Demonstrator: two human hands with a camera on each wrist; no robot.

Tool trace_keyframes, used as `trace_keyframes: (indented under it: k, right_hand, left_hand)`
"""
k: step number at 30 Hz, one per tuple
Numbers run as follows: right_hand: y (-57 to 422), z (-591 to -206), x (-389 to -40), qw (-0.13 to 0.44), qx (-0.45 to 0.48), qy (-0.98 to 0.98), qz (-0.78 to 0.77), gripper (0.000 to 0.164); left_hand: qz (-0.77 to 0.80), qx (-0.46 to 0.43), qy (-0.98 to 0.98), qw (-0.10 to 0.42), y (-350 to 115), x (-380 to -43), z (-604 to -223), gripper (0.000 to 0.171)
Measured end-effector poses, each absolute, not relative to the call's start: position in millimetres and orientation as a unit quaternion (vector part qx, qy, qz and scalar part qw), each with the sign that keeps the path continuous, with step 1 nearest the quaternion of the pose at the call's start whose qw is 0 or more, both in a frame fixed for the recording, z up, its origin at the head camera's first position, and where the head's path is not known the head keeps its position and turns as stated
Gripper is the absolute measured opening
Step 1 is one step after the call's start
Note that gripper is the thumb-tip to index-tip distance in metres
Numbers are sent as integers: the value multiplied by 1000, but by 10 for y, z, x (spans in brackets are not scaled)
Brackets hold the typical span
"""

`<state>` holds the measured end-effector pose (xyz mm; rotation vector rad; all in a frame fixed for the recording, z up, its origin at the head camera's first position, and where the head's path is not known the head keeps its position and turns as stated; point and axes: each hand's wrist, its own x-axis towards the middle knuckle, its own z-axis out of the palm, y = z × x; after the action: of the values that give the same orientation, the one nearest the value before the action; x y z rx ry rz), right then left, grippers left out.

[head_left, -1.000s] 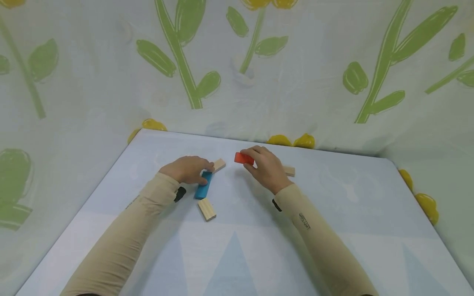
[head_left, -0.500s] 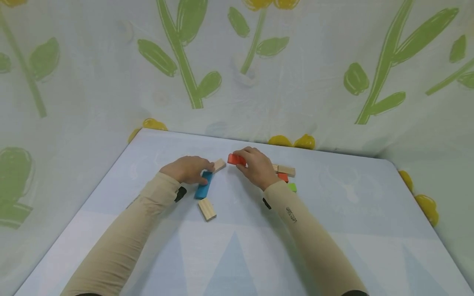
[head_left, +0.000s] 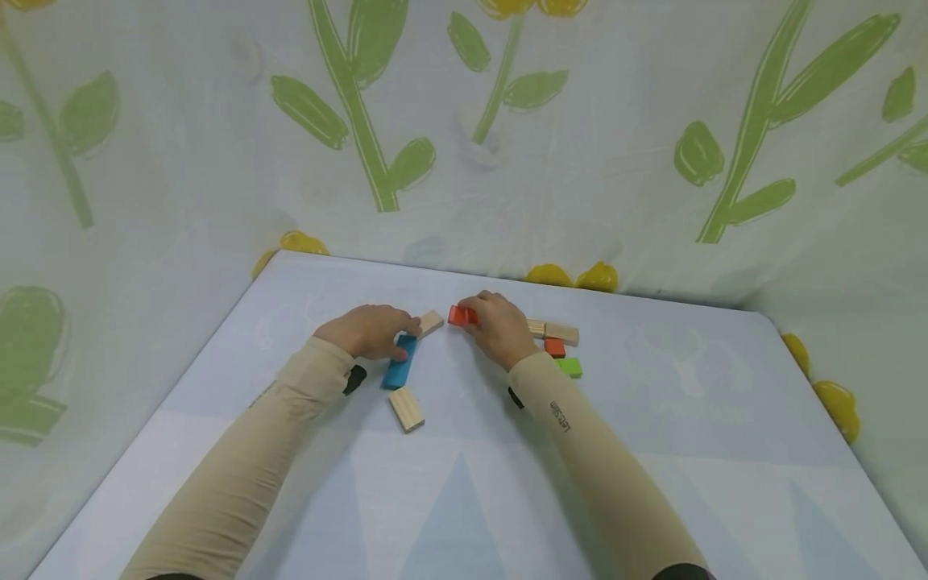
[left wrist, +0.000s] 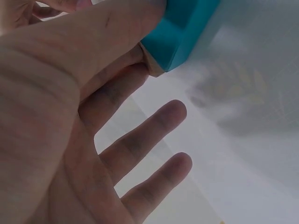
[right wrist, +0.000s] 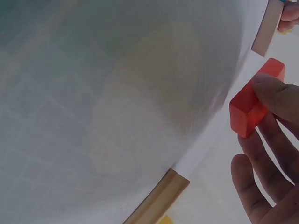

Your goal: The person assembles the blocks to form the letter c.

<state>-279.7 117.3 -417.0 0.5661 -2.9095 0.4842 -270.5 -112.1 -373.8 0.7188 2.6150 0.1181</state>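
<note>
Blue rectangular block (head_left: 398,371) with smooth faces is at the left part of the group, on a pale blue and white table (head_left: 689,515). From the left side, in a long beige cloth sleeve (head_left: 239,475), comes the left hand (head_left: 366,332); its thumb and nearest fingers pinch at the far end of this block, while two other fingers are spread straight, away from it. Close to the near end lies a pale wooden block with visible grain (head_left: 406,409), slightly turned; I cannot tell if these two touch. Beyond the left fingertips extends another plain wooden block (head_left: 431,323), whose corner meets the fingers. After a small gap to the right is a bright red rectangular block (head_left: 457,315), pinched by the right hand (head_left: 500,329) between its thumb and fingers, with the little finger held apart; whether it touches the table is not clear. Farther right, past this hand, two pale wooden pieces (head_left: 561,333) lie end to end. Just nearer to the person are a small red block (head_left: 554,348) and a light green block (head_left: 569,367), partly covered by the right sleeve (head_left: 602,467).
</note>
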Motion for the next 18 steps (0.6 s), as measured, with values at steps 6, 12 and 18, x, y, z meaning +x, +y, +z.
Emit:
trace_keyframes:
  k: [6,12,18]
  right_hand:
    - [1164,-4206,-2845,59,184,-969,151,40]
    - [1156,-4232,-2911,51,191,-971,136,41]
    - [1144,-4213,-2969,52,209,-970,114,37]
  left_hand:
    - [46,251,941,220,-1106,-2701,-3720,53]
    - [44,252,941,221,-1107,-2700,-3716,53]
    - [40,255,941,218,-1103,-2711,-3726,53]
